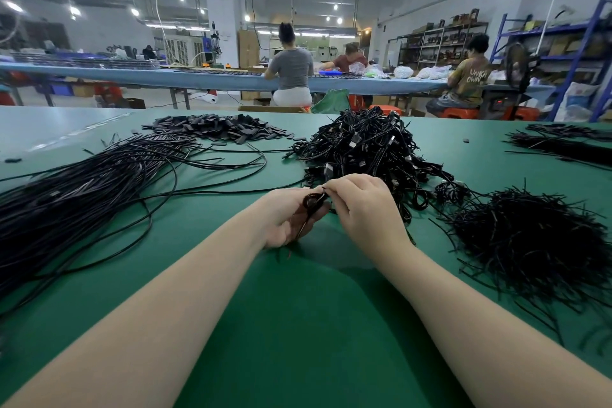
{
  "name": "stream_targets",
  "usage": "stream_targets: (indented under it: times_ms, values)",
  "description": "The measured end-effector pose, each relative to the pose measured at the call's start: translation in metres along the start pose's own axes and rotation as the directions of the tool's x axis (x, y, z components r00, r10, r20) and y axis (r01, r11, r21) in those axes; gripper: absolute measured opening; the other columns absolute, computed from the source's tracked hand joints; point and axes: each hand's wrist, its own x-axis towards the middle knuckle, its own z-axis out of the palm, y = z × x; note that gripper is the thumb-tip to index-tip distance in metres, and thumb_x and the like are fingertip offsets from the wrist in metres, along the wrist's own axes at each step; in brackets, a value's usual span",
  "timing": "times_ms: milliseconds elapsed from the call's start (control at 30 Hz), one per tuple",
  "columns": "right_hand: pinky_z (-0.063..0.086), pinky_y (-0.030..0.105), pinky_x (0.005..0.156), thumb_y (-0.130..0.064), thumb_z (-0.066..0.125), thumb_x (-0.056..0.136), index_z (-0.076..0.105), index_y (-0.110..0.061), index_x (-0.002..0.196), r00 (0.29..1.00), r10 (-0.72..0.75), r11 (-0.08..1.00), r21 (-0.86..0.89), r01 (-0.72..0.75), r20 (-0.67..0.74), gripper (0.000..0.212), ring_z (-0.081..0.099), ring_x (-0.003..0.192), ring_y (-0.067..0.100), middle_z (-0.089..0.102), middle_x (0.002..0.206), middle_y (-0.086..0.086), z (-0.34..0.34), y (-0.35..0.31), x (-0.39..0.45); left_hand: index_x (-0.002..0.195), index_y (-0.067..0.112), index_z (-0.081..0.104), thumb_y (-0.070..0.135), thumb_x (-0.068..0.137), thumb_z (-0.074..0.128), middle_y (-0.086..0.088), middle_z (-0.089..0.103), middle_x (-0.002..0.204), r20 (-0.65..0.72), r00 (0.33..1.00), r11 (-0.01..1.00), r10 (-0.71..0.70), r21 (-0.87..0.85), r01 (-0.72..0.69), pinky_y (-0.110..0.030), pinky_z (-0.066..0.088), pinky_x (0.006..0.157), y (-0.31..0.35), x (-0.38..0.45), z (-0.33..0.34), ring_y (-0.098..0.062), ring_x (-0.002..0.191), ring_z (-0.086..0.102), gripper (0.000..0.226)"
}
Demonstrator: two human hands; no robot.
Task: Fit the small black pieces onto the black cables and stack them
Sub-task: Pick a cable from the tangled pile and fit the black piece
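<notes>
Holding a small coiled black cable (311,204) in the curled fingers, the left hand (291,219) lies palm up just above the green table (298,325), near its middle. The right hand (362,205) comes from the other side and pinches the end of this cable at the top of the coil with thumb and forefinger; whether a small black piece is between the fingertips, I cannot tell. Both hands touch each other there. Just behind them stands a tall tangled heap of coiled cables with connectors (367,149). On the right is a bushy pile of short thin black ties (530,242). On the left, long straight black cables (82,199) lie in a wide bundle. At the far edge, a flat pile of small black pieces (218,131) is spread. Behind the table, three workers sit at a long blue bench (132,74).
</notes>
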Motion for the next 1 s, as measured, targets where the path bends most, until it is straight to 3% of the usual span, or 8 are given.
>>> stream_targets:
  times_ms: [67, 167, 367, 500, 633, 700, 900, 1000]
  values:
    - [0.053, 0.046, 0.073, -0.005, 0.065, 0.085, 0.072, 0.001, 0.088, 0.999, 0.041, 0.998, 0.052, -0.042, 0.024, 0.01, 0.065, 0.077, 0.036, 0.069, 0.081, 0.014, 0.002, 0.0, 0.001, 0.087, 0.013, 0.063, 0.018, 0.094, 0.06, 0.002, 0.069, 0.061, -0.023, 0.996, 0.996, 0.081, 0.026, -0.081, -0.014, 0.043, 0.04, -0.003, 0.0, 0.001, -0.005, 0.052, 0.065, 0.009]
    - [0.051, 0.047, 0.072, -0.006, 0.063, 0.088, 0.072, 0.001, 0.092, 0.994, 0.066, 0.99, 0.118, -0.076, 0.085, 0.012, 0.063, 0.078, 0.037, 0.067, 0.084, 0.016, 0.002, 0.002, 0.001, 0.085, 0.009, 0.067, 0.034, 0.095, 0.057, -0.005, 0.072, 0.072, 0.014, 0.997, 0.996, 0.079, -0.03, -0.079, -0.019, 0.052, 0.05, -0.004, 0.002, -0.003, -0.013, 0.065, 0.071, 0.029]
    - [0.051, 0.035, 0.076, -0.008, 0.067, 0.087, 0.074, -0.004, 0.095, 0.986, 0.152, 0.955, 0.247, -0.165, 0.072, 0.011, 0.061, 0.083, 0.023, 0.065, 0.087, 0.008, 0.005, -0.001, 0.0, 0.089, 0.01, 0.067, 0.04, 0.064, 0.074, -0.003, 0.073, 0.076, 0.082, 0.987, 0.989, 0.141, -0.043, -0.138, -0.019, 0.056, 0.06, -0.004, 0.001, -0.008, -0.011, 0.072, 0.071, 0.04]
    - [0.045, 0.014, 0.076, -0.013, 0.07, 0.086, 0.075, -0.012, 0.091, 0.949, 0.313, 0.891, 0.333, -0.307, 0.039, 0.008, 0.057, 0.082, 0.004, 0.065, 0.086, -0.001, 0.007, -0.005, -0.001, 0.087, 0.008, 0.066, 0.035, 0.073, 0.072, -0.004, 0.07, 0.069, 0.087, 0.983, 0.985, 0.163, -0.07, -0.158, -0.02, 0.057, 0.06, -0.004, 0.001, -0.009, -0.011, 0.064, 0.069, 0.032]
    - [0.043, 0.01, 0.075, -0.018, 0.07, 0.084, 0.075, -0.021, 0.085, 0.885, 0.461, 0.798, 0.402, -0.448, 0.071, 0.005, 0.057, 0.083, 0.0, 0.064, 0.084, -0.009, 0.007, -0.009, 0.0, 0.093, 0.008, 0.068, 0.021, 0.091, 0.063, -0.005, 0.07, 0.07, 0.059, 0.979, 0.978, 0.193, -0.097, -0.187, -0.022, 0.056, 0.057, -0.004, 0.002, -0.006, -0.011, 0.062, 0.068, 0.014]
    - [0.046, 0.011, 0.071, -0.018, 0.069, 0.084, 0.072, -0.024, 0.081, 0.822, 0.555, 0.688, 0.485, -0.539, 0.126, 0.007, 0.059, 0.079, -0.001, 0.066, 0.081, -0.011, 0.008, -0.01, 0.002, 0.095, 0.008, 0.068, 0.016, 0.092, 0.062, -0.005, 0.071, 0.071, 0.034, 0.977, 0.973, 0.211, -0.107, -0.207, -0.022, 0.055, 0.056, -0.004, 0.002, -0.003, -0.011, 0.061, 0.067, 0.011]
    - [0.051, 0.024, 0.065, -0.017, 0.073, 0.083, 0.054, -0.021, 0.098, 0.544, 0.692, 0.035, 0.731, -0.682, 0.475, 0.025, 0.059, 0.067, 0.008, 0.057, 0.078, -0.002, 0.015, -0.009, 0.004, 0.096, 0.011, 0.067, 0.011, 0.09, 0.062, -0.006, 0.072, 0.072, 0.036, 0.974, 0.961, 0.225, -0.174, -0.215, -0.022, 0.055, 0.056, -0.002, 0.001, -0.001, -0.013, 0.062, 0.068, 0.007]
    - [0.046, 0.025, 0.065, -0.021, 0.07, 0.086, 0.06, -0.026, 0.112, 0.555, 0.557, -0.026, 0.681, -0.732, 0.618, 0.028, 0.063, 0.069, 0.008, 0.065, 0.085, -0.003, 0.014, -0.004, 0.001, 0.094, 0.013, 0.07, 0.01, 0.091, 0.061, -0.009, 0.073, 0.08, 0.089, 0.978, 0.977, 0.187, -0.125, -0.175, -0.021, 0.055, 0.055, -0.001, -0.002, -0.009, -0.017, 0.069, 0.071, 0.01]
